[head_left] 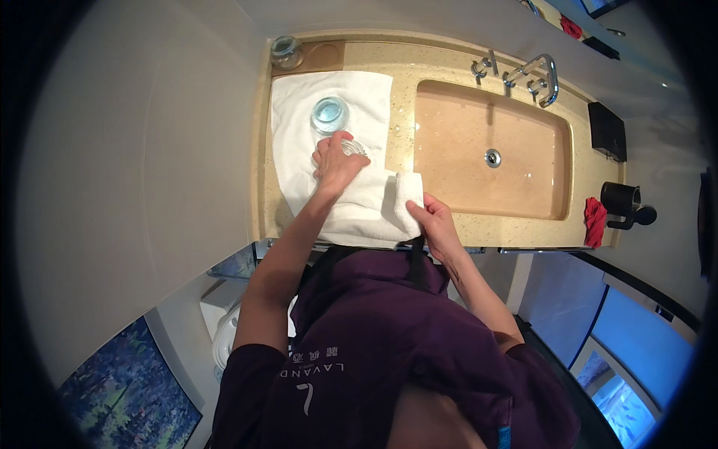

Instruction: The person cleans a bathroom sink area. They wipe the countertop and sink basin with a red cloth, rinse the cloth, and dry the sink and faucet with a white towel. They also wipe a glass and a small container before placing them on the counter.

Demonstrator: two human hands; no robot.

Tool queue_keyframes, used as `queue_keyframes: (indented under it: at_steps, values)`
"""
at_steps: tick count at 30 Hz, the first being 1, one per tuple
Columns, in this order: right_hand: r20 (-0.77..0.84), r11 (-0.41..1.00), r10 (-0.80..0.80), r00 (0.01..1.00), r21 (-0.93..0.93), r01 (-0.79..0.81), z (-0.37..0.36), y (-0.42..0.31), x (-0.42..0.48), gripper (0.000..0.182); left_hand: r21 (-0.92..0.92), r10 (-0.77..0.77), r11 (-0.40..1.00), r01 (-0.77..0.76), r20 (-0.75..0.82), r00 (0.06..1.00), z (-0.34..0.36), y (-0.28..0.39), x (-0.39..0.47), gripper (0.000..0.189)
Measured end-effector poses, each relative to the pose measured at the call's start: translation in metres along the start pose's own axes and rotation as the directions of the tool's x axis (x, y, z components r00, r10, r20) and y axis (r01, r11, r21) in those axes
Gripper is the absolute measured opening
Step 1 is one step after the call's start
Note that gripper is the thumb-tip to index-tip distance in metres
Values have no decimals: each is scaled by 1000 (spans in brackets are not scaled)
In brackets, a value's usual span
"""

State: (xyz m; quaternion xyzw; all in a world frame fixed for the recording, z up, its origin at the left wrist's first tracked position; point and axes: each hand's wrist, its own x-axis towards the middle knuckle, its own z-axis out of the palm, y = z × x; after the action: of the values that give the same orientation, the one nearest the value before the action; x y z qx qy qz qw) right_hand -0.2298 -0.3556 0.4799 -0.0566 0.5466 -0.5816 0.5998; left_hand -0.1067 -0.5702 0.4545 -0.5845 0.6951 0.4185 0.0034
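Note:
A white towel (291,120) covers the left part of the speckled stone counter (401,134). My left hand (339,163) has its fingers curled around a clear glass item (353,147) with a ridged look, low over the towel; the hand covers much of it. Just beyond those fingers a bluish clear glass jar (330,114) rests on the same towel. My right hand (437,221) pinches a raised, folded white cloth part (409,202) between thumb and fingers at the towel's near right corner. Whether this fold belongs to the towel cannot be told.
Right of the towel lies a beige sink (465,163) with a chrome faucet (547,78). Another glass jar (286,53) stands on a brown tray (320,55) in the back left corner. A black kettle (618,201), a red cloth (594,221) and a black box (608,132) occupy the right end.

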Motion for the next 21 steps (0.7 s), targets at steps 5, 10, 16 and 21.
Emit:
queue_keyframes:
  at_steps: [5, 10, 16, 21]
  values:
    - [-78, 987, -66, 995, 142, 77, 8, 11, 10, 31, 225, 69, 973, -42, -111, 991, 24, -1, -8, 84]
    - [-94, 994, -104, 990, -41, 100, 17, 10, 5, 43, 292, 115, 950, -108, -10, 993, 7, 9, -13, 81]
    - [24, 901, 253, 967, 358, -244, 4, -18, -5, 49, -764, 190, 639, -84, 51, 980, -39, -19, -23, 65]
    - [-61, 965, -128, 990, 223, 139, 53, -34, 11, 25, -904, 338, -152, 400, 333, 880, -75, -35, -71, 52]
